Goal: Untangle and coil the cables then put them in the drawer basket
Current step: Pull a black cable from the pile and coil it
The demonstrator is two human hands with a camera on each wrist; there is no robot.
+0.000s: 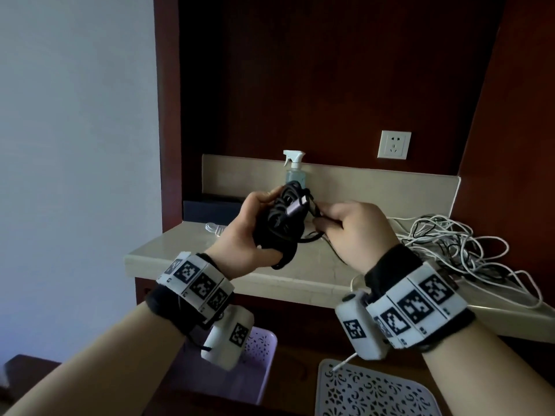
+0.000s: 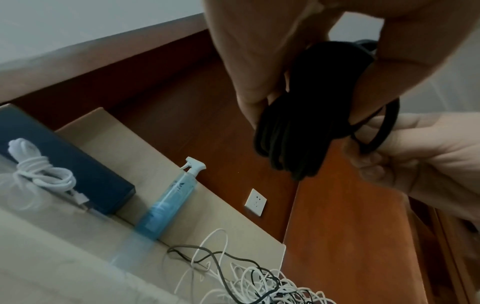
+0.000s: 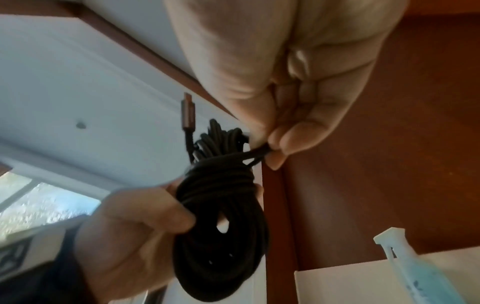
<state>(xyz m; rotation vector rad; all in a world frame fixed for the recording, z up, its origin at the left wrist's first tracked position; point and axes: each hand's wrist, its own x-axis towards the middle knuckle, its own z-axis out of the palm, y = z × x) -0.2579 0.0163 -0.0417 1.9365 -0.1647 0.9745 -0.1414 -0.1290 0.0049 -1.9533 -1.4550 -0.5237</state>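
My left hand [image 1: 255, 229] grips a coiled black braided cable [image 1: 280, 223] above the beige counter; the coil [image 3: 223, 226] hangs from its fingers, a metal plug [image 1: 295, 207] sticking up. My right hand [image 1: 348, 226] pinches a loop of the same cable [image 3: 259, 154] at the coil's waist between thumb and fingertips [image 3: 283, 142]. A tangle of white and black cables [image 1: 459, 247] lies on the counter to the right. A coiled white cable [image 2: 39, 174] rests by the dark box. The lilac basket [image 1: 258, 364] and a white perforated basket [image 1: 378, 391] sit below the counter.
A blue spray bottle [image 1: 295, 172] stands against the backsplash behind the coil. A dark blue box [image 2: 67, 158] lies at the counter's back left. A wall socket [image 1: 394, 144] is on the wood panel. The counter edge [image 1: 240, 280] runs beneath my wrists.
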